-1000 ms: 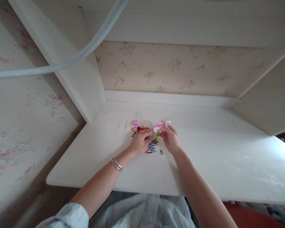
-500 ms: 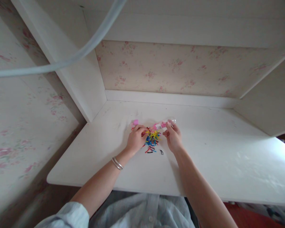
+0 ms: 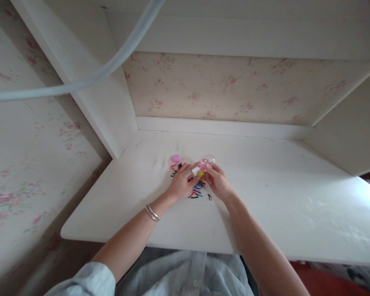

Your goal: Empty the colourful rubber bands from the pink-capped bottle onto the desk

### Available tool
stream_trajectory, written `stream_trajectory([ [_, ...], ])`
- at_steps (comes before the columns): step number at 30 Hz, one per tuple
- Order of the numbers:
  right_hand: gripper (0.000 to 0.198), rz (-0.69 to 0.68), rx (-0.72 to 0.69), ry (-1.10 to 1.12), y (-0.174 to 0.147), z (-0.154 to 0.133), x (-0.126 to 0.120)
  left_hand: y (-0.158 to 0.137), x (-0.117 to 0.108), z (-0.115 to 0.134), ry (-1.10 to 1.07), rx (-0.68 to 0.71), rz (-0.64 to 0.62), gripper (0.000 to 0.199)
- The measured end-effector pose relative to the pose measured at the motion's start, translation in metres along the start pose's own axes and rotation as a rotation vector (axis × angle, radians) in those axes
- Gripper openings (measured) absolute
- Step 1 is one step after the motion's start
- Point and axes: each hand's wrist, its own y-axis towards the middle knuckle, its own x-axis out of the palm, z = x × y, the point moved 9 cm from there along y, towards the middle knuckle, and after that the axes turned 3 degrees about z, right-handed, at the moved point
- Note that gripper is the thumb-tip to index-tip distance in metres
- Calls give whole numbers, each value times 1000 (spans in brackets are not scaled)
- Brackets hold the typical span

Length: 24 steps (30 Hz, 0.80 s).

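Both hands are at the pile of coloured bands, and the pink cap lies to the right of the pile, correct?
Not quite. The head view shows the pink cap lying left of the pile of coloured bands. Left hand and right hand are indeed at the pile.

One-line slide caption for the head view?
Left hand and right hand hold small clear plastic tube over colourful elastic bands on white desk.

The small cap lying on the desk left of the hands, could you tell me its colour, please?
The cap is pink, seen in the head view.
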Motion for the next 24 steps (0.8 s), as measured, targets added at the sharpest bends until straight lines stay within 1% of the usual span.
stream_trajectory([
  [4,37,0,-1,-16,1,0,-7,0,5,-1,0,2,-43,46],
  [6,35,5,-9,-14,2,-2,-10,0,3,1,3,20,-36,39],
  [9,32,40,-52,0,4,-7,-16,2,-4,8,14,58,1,30],
  [14,33,133,-87,2,7,-10,-28,2,-14,14,11,74,58,24],
  [20,35,238,-129,-39,8,-13,-38,3,-22,11,-16,42,143,21],
  [24,38,299,-165,-79,8,-17,-46,2,-25,2,23,-13,175,14],
])
